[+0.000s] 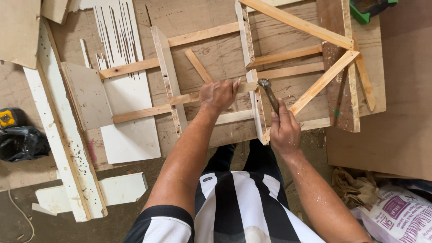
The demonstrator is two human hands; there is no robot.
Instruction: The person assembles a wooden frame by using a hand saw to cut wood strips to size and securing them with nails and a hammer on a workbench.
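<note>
Your left hand (219,94) presses flat and closed on the horizontal wooden slat (180,100), pinning it against the upright white board (253,76) just right of your fingers. Your right hand (283,130) grips the hammer (269,93), its head sitting at that joint, so the slat seems braced for striking.
</note>
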